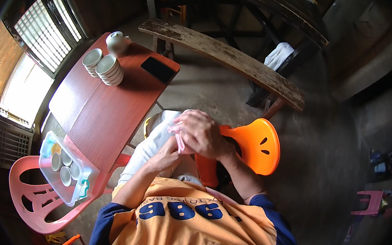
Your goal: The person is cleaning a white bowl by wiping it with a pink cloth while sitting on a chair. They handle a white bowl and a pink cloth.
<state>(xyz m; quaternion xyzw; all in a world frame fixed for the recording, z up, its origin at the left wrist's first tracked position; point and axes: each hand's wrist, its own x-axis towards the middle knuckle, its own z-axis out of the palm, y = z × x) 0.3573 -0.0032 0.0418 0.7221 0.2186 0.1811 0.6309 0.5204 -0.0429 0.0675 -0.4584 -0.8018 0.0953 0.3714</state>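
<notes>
Over my lap my two hands meet around a pink cloth (181, 142). My right hand (201, 132) lies on top with its fingers curled over the cloth. From below and to the left, my left hand (169, 152) closes on it. Whether the cloth wraps something cannot be told, because my fingers cover most of it. To the left stands a reddish-brown table (102, 114) bearing two stacks of pale bowls, the nearer stack (109, 70) and the farther one (92, 61).
A teapot (117, 44) and a black phone-like slab (158, 70) lie on the table. A pink plastic chair (29, 211) holds a clear bin (48, 170) with several cups (66, 175). An orange chair (261, 148) is at my right; a worn wooden bench (225, 58) stands beyond.
</notes>
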